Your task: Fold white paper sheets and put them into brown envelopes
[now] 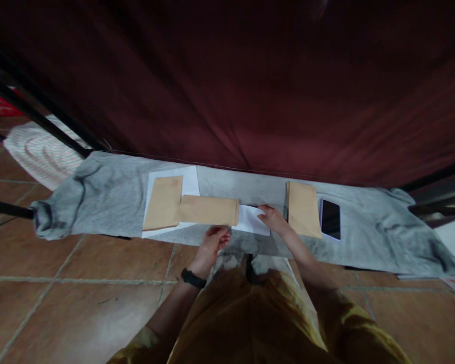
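Observation:
My left hand (213, 241) grips the near edge of a brown envelope (208, 210) that lies lengthwise on a grey cloth (109, 194). A folded white paper (250, 221) sticks out of the envelope's right end, and my right hand (273, 218) pinches it there. A black band is on my left wrist. To the left, another brown envelope (163, 202) rests on a white sheet (190, 182). To the right lies a stack of brown envelopes (303, 209), just past my right hand.
A black phone (330, 219) lies on the cloth right of the stack. A dark red curtain (250, 86) hangs behind. Brown floor tiles (72, 303) surround me. A striped cloth (41, 151) and black metal bars (34, 114) are at the far left.

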A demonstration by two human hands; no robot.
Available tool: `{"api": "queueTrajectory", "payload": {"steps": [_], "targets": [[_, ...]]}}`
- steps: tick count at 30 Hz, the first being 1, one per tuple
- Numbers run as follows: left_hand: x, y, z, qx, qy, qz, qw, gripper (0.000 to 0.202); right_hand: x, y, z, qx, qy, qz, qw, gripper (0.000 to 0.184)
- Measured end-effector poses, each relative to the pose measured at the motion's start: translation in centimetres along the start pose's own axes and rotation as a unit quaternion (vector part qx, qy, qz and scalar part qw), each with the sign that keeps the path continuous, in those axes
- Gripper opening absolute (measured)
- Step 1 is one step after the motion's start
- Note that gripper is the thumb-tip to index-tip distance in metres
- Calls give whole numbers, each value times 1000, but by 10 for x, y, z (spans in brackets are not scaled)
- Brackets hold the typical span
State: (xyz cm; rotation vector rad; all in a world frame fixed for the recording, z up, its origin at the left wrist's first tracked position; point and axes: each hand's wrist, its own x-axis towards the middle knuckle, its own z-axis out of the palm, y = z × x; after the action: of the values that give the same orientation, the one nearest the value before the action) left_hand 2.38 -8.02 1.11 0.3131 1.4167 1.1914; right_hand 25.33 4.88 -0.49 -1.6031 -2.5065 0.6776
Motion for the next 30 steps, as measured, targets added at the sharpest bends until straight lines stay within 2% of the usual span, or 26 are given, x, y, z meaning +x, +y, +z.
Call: {"api": "queueTrajectory", "payload": {"steps": [1, 2, 3, 5, 6, 8, 9, 10, 12, 14, 20, 22, 26, 30], "targets": [[-4, -1, -4, 89, -17, 45, 995, 15, 0, 0, 0, -1, 0, 0, 1000, 31], [-7, -2, -7, 199, -30, 113, 973, 11, 1, 0, 1, 0, 0, -1, 1000, 31], [-9, -1, -9, 314, -41, 195, 928, 10, 1, 1, 1, 1, -1, -3, 1000, 31], [-8, 5, -12, 501, -59, 345, 791, 27, 3, 1, 1, 5, -7, -8, 1000, 31], [-5, 9, -13, 567, -68, 396, 719, 38, 3, 2, 0, 7, -12, -10, 1000, 31], [5, 18, -14, 662, -92, 445, 596, 61, 3, 4, -3, 16, -25, -13, 999, 31], [11, 23, -14, 696, -102, 452, 549, 71, 3, 5, -5, 23, -31, -12, 999, 31], [18, 27, -14, 721, -111, 452, 513, 80, 3, 6, -7, 33, -37, -11, 999, 31], [31, 35, -14, 752, -129, 446, 468, 92, 1, 10, -11, 52, -47, 0, 998, 32], [42, 41, -11, 764, -146, 441, 448, 98, 0, 13, -13, 62, -52, 16, 997, 34], [61, 52, 6, 774, -195, 431, 422, 104, -4, 18, -6, 38, -41, 34, 998, 34], [66, 54, 7, 773, -200, 427, 425, 108, -6, 18, -3, 29, -30, 38, 998, 33], [72, 60, 6, 771, -199, 406, 448, 116, -9, 20, 2, 38, -10, 46, 998, 34], [77, 63, 10, 783, -211, 355, 464, 121, -15, 20, 6, 48, 12, 37, 998, 35]]}}
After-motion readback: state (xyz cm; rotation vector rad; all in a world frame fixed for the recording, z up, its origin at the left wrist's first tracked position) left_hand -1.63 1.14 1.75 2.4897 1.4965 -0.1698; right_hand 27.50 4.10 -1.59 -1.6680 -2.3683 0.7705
